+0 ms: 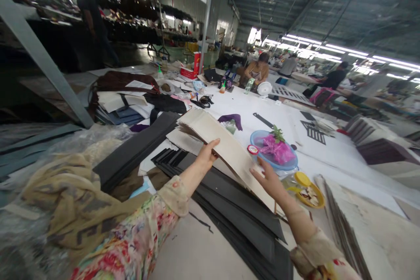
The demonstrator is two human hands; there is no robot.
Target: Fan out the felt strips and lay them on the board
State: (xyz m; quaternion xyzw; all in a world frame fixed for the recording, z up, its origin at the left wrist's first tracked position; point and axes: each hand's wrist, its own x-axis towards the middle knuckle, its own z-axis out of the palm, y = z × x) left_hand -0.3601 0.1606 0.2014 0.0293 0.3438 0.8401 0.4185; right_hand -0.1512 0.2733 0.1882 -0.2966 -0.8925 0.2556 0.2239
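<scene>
A long stack of cream-coloured strips [226, 140] lies tilted across the middle of the table, its far end fanned apart. My left hand [207, 155] grips the stack's near-left edge, thumb on top and fingers underneath. Over the right side of the stack, my right hand [267, 177] has its fingers apart; whether the fingertips touch the top strip is hard to tell. Beneath the cream strips, dark grey strips [236, 201] lie in a spread pile. Another dark strip stack [138, 148] sits left of my left hand.
A blue basin [257, 134] with a pink plastic bag [278, 151] stands beyond my right hand, near a yellow bowl [316, 194]. Stacked sheets [344, 227] lie at right. Camouflage cloth [65, 197] is at left, beside a metal post [49, 57]. A person [257, 70] sits across the table.
</scene>
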